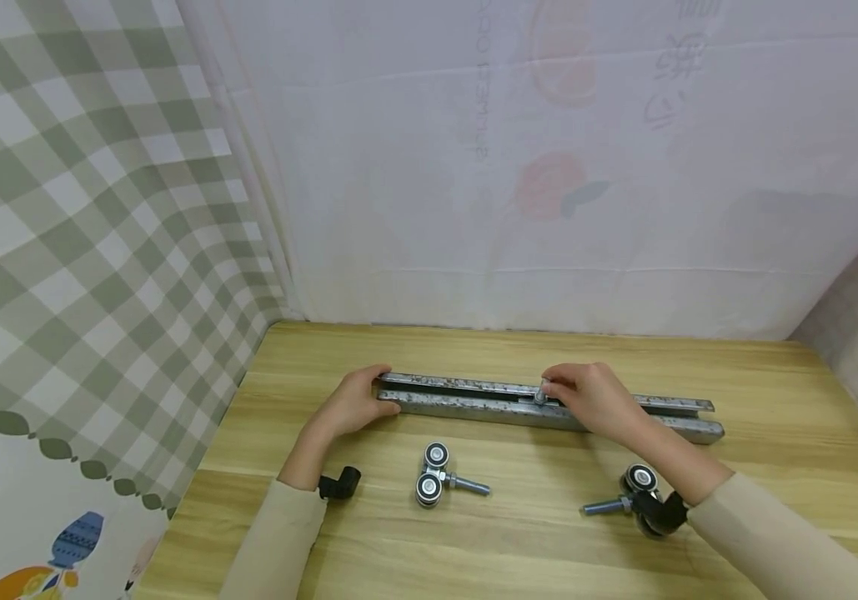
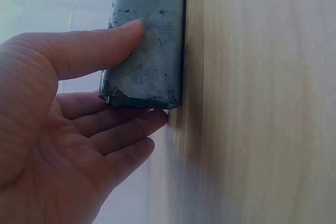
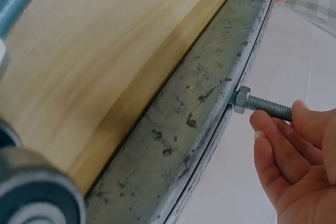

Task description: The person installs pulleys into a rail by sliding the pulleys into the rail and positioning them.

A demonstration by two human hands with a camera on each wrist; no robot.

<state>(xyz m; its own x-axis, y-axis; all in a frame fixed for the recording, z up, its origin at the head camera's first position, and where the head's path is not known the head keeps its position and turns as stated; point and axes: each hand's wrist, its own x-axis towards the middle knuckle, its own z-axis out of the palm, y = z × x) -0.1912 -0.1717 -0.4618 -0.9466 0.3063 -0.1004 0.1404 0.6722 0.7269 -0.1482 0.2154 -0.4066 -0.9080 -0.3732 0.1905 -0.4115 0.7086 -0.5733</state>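
A scuffed metal channel rail [image 1: 466, 407] lies across the wooden table, its long slot facing up. My left hand [image 1: 353, 404] holds the rail's left end. In the left wrist view its thumb [image 2: 118, 43] presses one side wall, while the other fingers reach behind and below the end. Along the rail, right of its middle, my right hand [image 1: 597, 400] pinches a threaded bolt [image 3: 268, 107] between thumb and fingertips. The bolt stands up out of the slot, with a hex nut [image 3: 242, 99] close to the rail. Whatever it joins inside the rail is hidden.
In front of the rail lies a twin-wheel roller [image 1: 429, 489] with its bolt pointing right. Another roller [image 1: 640, 478] lies under my right forearm, partly covered by the black wrist camera [image 1: 661, 511]. White cloth [image 1: 413, 208] hangs behind the table, checked cloth [image 1: 121, 192] at the left.
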